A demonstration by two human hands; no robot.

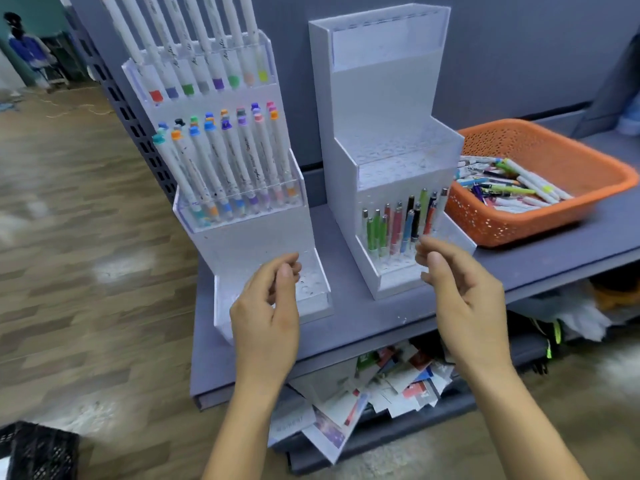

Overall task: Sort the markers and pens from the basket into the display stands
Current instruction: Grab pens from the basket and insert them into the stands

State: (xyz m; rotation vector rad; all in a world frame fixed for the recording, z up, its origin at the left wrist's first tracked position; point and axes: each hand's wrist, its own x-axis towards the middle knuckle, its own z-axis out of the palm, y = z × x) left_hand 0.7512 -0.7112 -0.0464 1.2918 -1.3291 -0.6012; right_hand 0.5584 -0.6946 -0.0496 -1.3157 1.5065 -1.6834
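Observation:
Two white tiered display stands sit on a grey shelf. The left stand [242, 244] holds several white markers with coloured caps in its top and middle tiers; its bottom tier has bare holes. The right stand [388, 109] holds several pens [398, 223] in its lowest tier only. An orange basket [561, 157] at the right holds several loose markers and pens [509, 185]. My left hand [266, 306] hovers before the left stand's bottom tier, fingers loosely curled, holding nothing. My right hand [460, 292] hovers in front of the pens, fingers loosely curled and empty.
The grey shelf [381, 323] has a lower level with scattered paper cards [381, 386] under it. A black crate [38, 452] sits at the bottom left on the wooden floor. A person stands far back at the upper left [27, 50].

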